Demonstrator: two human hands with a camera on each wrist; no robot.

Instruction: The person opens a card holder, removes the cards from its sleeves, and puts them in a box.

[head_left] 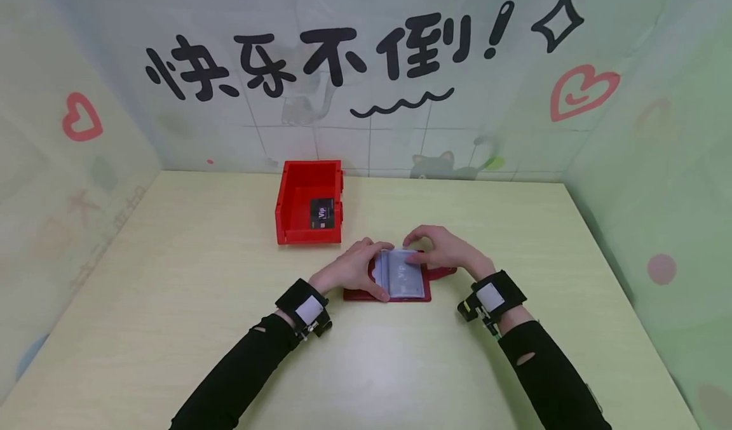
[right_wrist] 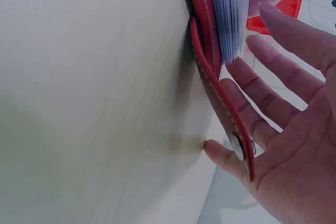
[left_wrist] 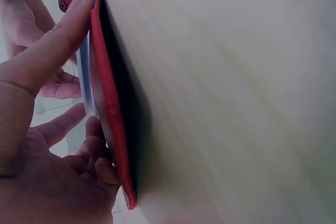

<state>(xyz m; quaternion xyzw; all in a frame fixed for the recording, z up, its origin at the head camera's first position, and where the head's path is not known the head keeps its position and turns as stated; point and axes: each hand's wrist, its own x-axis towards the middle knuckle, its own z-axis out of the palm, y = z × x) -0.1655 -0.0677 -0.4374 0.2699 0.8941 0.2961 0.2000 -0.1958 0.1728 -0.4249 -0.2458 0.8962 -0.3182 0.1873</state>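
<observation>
A red card holder (head_left: 427, 293) lies spread on the table, its clear plastic sleeves (head_left: 407, 284) facing up. Faint "Vip" lettering shows on the top sleeve. My left hand (head_left: 359, 266) grips the holder's left part, thumb at the near edge and fingers at the far edge; in the left wrist view its thumb (left_wrist: 79, 14) lies against the sleeve stack. Over the sleeves' far right corner is my right hand (head_left: 443, 247), thumb on or just above the top sleeve. Its fingers (right_wrist: 273, 85) extend loosely beside the sleeve edges, near the snap strap (right_wrist: 231, 108).
Behind the left hand stands a red plastic bin (head_left: 309, 236) with a black "Vip" card (head_left: 322, 213) inside. Printed wall sheets (head_left: 366, 144) border the pale table (head_left: 200, 277) at the back and both sides. Each wrist wears a black camera band (head_left: 496, 295).
</observation>
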